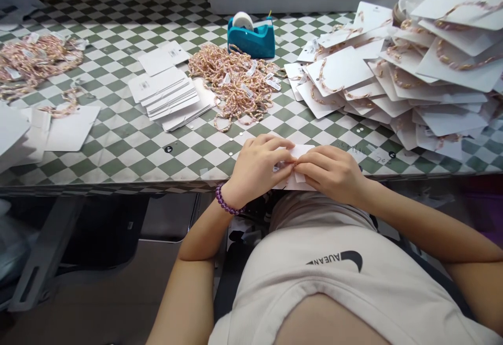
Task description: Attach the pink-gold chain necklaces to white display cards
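At the table's front edge lies a white card [302, 149], partly covered by both hands. My left hand [264, 163], with a purple bead bracelet [227, 201] at its wrist, has its thumb and fingers pressed together over the card. My right hand [332, 169] meets it fingertip to fingertip, its fingers closed on something small. Bits of a beaded strand and a small white tag show between the hands, mostly hidden. Beyond them is a heap of pink and gold beaded strands [245, 86] with small white tags.
Left of the heap are stacked white cards [168, 93]. A teal tape dispenser [251, 39] stands behind it. At the right rises a large pile of cards with beaded strands [416, 80]. More strands [39, 62] and cards [74, 128] lie at the far left of the checkered table [121, 159].
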A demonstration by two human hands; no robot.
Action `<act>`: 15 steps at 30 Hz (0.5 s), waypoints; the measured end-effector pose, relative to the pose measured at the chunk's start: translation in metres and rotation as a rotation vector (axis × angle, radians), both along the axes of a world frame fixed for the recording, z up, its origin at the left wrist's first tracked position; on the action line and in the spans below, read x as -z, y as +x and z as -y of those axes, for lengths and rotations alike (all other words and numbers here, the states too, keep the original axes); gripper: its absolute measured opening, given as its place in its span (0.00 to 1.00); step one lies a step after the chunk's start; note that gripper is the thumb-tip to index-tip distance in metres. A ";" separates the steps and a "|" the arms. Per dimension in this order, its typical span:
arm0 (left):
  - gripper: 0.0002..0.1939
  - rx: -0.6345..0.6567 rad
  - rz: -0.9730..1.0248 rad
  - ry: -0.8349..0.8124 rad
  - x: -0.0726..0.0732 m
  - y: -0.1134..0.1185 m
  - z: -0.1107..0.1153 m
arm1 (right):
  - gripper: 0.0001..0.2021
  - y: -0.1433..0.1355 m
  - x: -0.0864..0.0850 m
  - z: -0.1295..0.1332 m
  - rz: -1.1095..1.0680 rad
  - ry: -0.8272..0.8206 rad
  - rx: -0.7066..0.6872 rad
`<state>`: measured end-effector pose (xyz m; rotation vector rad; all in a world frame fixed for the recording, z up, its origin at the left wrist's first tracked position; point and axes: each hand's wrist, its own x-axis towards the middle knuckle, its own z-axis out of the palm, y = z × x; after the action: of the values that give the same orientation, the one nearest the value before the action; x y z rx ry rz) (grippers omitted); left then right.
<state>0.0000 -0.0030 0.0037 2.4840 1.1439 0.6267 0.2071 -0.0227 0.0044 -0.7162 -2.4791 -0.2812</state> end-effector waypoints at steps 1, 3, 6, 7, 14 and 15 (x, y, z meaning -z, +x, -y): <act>0.08 0.001 -0.002 0.005 0.000 0.000 0.000 | 0.05 0.000 -0.001 0.000 0.002 0.018 0.000; 0.08 -0.002 -0.001 0.009 0.000 0.000 0.000 | 0.05 -0.001 -0.001 0.001 0.013 0.055 -0.006; 0.09 -0.010 0.003 0.003 0.000 0.000 0.000 | 0.07 0.000 -0.001 0.002 0.008 0.057 -0.016; 0.09 -0.010 0.005 0.001 0.000 0.000 0.000 | 0.07 0.000 0.000 0.001 -0.006 0.029 -0.015; 0.08 0.004 0.025 -0.022 0.001 -0.001 -0.001 | 0.07 0.000 0.001 -0.005 -0.210 -0.309 0.067; 0.07 0.003 0.027 -0.026 0.001 -0.001 -0.002 | 0.07 0.000 0.000 -0.006 -0.223 -0.365 0.079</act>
<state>-0.0011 -0.0015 0.0029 2.4474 1.1313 0.6387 0.2071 -0.0165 0.0047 -0.9385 -2.3125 0.2195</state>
